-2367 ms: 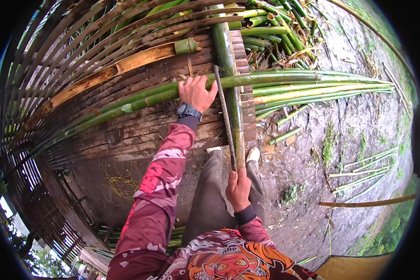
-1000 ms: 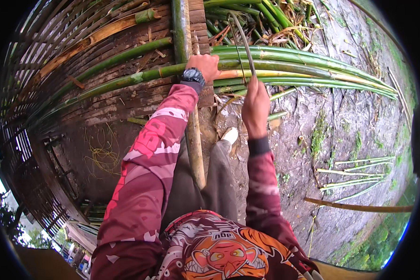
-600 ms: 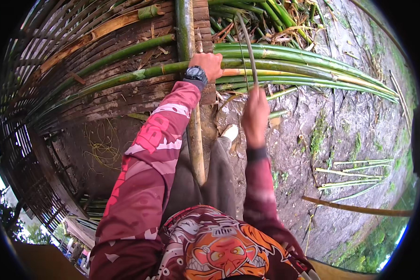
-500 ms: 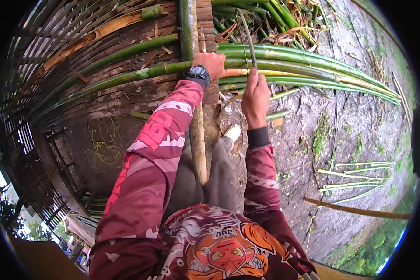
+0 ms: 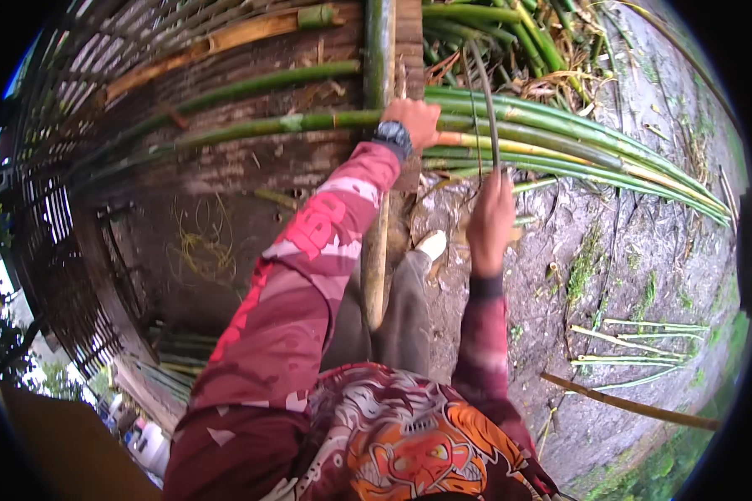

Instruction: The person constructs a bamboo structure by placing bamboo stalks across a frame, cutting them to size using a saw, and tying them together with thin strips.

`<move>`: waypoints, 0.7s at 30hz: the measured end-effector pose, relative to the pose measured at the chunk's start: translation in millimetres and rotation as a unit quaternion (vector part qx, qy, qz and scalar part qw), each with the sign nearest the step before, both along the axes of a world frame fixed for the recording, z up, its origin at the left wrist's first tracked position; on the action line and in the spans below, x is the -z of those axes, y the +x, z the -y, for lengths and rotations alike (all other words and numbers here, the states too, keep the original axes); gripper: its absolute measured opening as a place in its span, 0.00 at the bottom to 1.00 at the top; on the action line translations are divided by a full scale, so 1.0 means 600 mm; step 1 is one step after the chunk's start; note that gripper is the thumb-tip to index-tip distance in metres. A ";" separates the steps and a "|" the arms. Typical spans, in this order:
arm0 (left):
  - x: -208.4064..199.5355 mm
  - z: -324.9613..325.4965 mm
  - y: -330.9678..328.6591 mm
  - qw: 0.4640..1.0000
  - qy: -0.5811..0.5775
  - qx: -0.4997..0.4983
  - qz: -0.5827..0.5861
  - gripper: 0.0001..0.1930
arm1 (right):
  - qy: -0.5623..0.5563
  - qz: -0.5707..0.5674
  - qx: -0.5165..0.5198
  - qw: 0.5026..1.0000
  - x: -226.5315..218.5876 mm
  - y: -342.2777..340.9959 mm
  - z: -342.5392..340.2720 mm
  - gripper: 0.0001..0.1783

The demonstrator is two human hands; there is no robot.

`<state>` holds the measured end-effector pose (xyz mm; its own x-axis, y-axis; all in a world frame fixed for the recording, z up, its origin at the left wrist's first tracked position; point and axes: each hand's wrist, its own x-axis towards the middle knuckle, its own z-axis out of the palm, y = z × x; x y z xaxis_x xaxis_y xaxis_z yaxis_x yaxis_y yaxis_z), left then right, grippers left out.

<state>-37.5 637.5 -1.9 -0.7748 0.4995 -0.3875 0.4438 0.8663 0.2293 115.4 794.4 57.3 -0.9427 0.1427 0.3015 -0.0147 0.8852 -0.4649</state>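
My left hand (image 5: 411,122), with a dark watch on its wrist, is closed round a green bamboo pole (image 5: 309,123) lying across a slatted wooden surface (image 5: 251,171). To its right, my right hand (image 5: 490,219) grips the near end of a bow saw (image 5: 490,104) with a curved frame and a thin blade. The saw's far end points away from me, and its blade crosses the bamboo stalks just right of my left hand. Whether the blade touches the held pole is hard to tell.
A thick bamboo post (image 5: 377,250) runs from between my legs to the far edge. Long green stalks (image 5: 585,138) extend rightward. Cut bamboo (image 5: 535,33) and dry leaves are heaped beyond. Thin sticks (image 5: 635,361) lie on muddy ground at right; slatted bamboo stands left.
My right hand has drawn the bow saw toward me, away from the stalks. My left hand keeps its hold on the pole. The whole view has shifted somewhat.
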 end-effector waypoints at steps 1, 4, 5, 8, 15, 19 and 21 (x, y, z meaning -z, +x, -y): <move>0.003 0.010 -0.023 1.000 -0.018 -0.007 -0.005 0.18 | -0.104 0.094 0.045 0.989 0.002 0.072 0.000 0.22; 0.001 -0.006 -0.025 0.998 -0.049 -0.007 0.038 0.19 | -0.272 0.225 0.182 0.918 -0.134 0.158 0.012 0.24; -0.003 -0.013 -0.028 0.994 -0.079 -0.011 0.070 0.19 | -0.301 0.242 0.204 0.900 -0.139 0.156 0.013 0.25; 0.008 -0.011 -0.020 0.999 0.013 0.003 -0.032 0.20 | -0.243 0.200 0.157 0.936 -0.042 -0.012 0.004 0.24; 0.009 0.003 -0.023 0.999 -0.036 0.001 -0.003 0.20 | -0.273 0.200 0.179 0.924 -0.099 0.120 0.023 0.18; 0.019 0.009 -0.023 0.999 -0.030 0.011 -0.035 0.22 | -0.299 0.264 0.207 0.893 -0.115 0.078 0.027 0.21; 0.004 -0.029 -0.025 0.999 -0.038 0.017 -0.019 0.22 | -0.158 0.137 0.104 0.972 -0.012 -0.018 -0.010 0.24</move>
<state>-52.4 654.8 -4.4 -0.7727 0.4963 -0.3958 0.4808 0.8647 0.1457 104.3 800.3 64.2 -0.9226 0.3829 -0.0475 0.3121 0.6683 -0.6752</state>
